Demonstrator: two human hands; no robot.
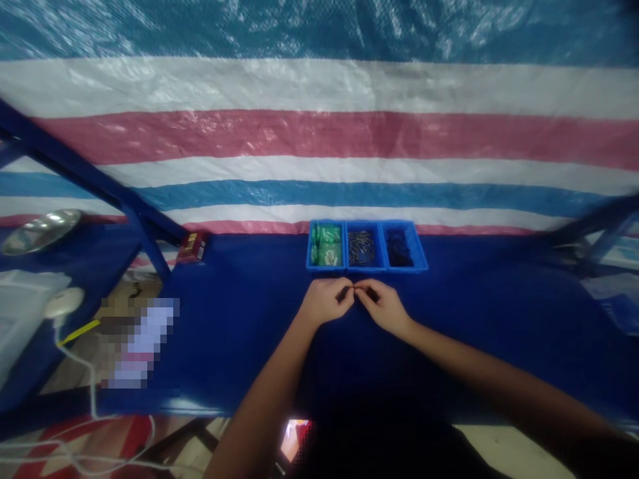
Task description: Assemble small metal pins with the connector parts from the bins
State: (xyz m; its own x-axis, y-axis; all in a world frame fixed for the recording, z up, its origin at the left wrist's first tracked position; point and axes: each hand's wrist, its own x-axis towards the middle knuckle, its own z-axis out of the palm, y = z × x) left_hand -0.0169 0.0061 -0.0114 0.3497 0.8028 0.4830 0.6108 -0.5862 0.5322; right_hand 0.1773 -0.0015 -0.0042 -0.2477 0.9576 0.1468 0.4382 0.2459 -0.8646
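Note:
My left hand (327, 301) and my right hand (383, 306) meet fingertip to fingertip over the blue table, just in front of a row of blue bins. Both are closed in a pinch; whatever lies between the fingertips is too small to make out. The left bin (309, 255) holds green packets (327, 234) and some small white pieces (331, 257). Many thin metal pieces (360, 246), like pins or screws, fill part of the middle bin. Dark small pieces (398, 249) lie in the right bin (415, 249).
Striped plastic sheeting (319, 136) hangs behind the table (239, 319). A dark red box (192, 247) sits at the back left by a blue frame bar (144, 239). Further left are a metal dish (42, 231), a white plug (64, 303) and its cable. A lit screen (294, 439) shows below the table edge.

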